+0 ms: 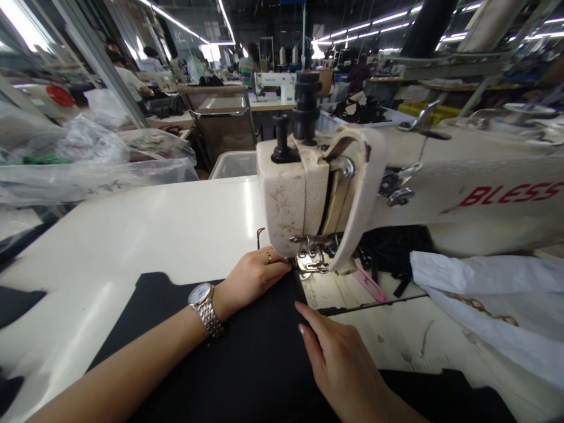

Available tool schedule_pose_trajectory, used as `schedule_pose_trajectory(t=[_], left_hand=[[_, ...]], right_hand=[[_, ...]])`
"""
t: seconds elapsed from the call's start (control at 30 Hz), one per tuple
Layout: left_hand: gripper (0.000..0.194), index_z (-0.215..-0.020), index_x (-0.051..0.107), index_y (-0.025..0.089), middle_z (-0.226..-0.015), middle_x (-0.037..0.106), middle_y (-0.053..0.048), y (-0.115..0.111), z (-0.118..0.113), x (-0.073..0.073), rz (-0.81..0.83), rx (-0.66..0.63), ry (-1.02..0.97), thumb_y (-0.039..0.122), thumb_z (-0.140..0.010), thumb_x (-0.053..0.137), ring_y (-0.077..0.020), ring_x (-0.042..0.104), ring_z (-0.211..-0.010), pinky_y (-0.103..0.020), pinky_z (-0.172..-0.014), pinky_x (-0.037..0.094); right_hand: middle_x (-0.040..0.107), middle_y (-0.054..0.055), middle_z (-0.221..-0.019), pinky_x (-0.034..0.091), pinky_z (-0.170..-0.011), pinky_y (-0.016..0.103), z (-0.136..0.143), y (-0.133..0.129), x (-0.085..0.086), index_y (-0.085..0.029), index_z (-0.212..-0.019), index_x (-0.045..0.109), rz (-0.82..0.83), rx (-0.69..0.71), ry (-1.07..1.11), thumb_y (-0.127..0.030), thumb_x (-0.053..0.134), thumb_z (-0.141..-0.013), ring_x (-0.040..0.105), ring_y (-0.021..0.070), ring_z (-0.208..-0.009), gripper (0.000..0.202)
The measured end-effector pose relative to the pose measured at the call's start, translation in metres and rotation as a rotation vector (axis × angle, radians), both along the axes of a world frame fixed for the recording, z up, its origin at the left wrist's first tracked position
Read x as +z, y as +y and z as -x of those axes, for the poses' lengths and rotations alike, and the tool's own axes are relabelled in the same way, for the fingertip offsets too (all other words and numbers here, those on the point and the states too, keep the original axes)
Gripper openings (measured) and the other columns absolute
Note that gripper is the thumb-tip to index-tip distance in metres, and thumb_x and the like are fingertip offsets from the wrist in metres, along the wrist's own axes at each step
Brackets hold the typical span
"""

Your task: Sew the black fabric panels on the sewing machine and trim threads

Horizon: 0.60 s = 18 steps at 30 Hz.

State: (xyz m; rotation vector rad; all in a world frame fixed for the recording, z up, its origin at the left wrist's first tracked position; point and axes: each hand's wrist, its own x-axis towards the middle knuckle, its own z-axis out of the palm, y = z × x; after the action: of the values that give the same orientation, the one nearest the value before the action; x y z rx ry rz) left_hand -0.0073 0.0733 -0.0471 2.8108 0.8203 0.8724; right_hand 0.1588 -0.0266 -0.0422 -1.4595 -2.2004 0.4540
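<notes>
A wide piece of black fabric (247,358) lies across the white machine table, its right edge running up to the presser foot (314,258) of a sewing machine (291,194). My left hand (253,279), with a ring and a wristwatch (206,306), presses on the fabric just left of the foot. Its fingers are bunched, their tips close to the needle area. Lower down, my right hand (339,352) is at the fabric's right edge, thumb and index finger near each other on it. Its other fingers are hidden.
A pink tool (369,283) and black scraps (396,249) lie under the machine arm. White cloth or paper (489,294) is at the right. Clear plastic bags (97,153) sit left, a pale bin (233,165) behind the table. Other people (130,79) work farther back.
</notes>
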Motion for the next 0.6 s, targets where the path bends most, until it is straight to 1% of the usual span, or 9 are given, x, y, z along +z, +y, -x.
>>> schedule_pose_trajectory(t=[0.1,0.23,0.43,0.6], left_hand=[[0.021,-0.076,0.058,0.014,-0.073,0.057,-0.004,-0.001,-0.0001,-0.0016,-0.019,0.015,0.016,0.017,-0.086,0.039,-0.0134,0.054,-0.074,-0.021,-0.063,0.043],[0.021,-0.079,0.058,0.013,-0.075,0.058,-0.004,-0.0019,0.0008,-0.0023,-0.022,0.012,0.027,0.018,-0.086,0.039,-0.0134,0.054,-0.076,-0.021,-0.064,0.043],[0.023,-0.079,0.058,0.014,-0.074,0.058,-0.004,-0.0018,-0.0001,-0.0015,-0.014,0.022,0.042,0.019,-0.087,0.037,-0.0128,0.054,-0.072,-0.022,-0.062,0.043],[0.024,-0.077,0.058,0.014,-0.074,0.058,-0.004,-0.002,-0.0003,-0.0004,-0.027,0.015,0.025,0.018,-0.087,0.036,-0.0127,0.053,-0.07,-0.021,-0.06,0.043]], right_hand=[[0.066,0.011,-0.079,0.049,-0.055,0.032,0.0,0.0001,-0.0004,-0.006,-0.105,0.056,0.006,-0.007,0.0,-0.013,0.03,-0.081,0.063,0.0214,-0.065,0.036],[0.066,0.011,-0.08,0.049,-0.056,0.032,0.0002,0.0003,0.0004,-0.006,-0.104,0.056,-0.001,-0.02,0.002,-0.013,0.031,-0.08,0.063,0.0214,-0.065,0.036],[0.066,0.01,-0.077,0.048,-0.054,0.029,0.0003,0.0006,0.0014,-0.006,-0.104,0.056,-0.019,-0.013,-0.001,-0.013,0.03,-0.081,0.063,0.0197,-0.063,0.036],[0.067,0.01,-0.078,0.048,-0.053,0.029,-0.0005,0.0008,0.0012,-0.006,-0.104,0.056,-0.02,-0.006,-0.001,-0.013,0.03,-0.08,0.063,0.0198,-0.063,0.036]])
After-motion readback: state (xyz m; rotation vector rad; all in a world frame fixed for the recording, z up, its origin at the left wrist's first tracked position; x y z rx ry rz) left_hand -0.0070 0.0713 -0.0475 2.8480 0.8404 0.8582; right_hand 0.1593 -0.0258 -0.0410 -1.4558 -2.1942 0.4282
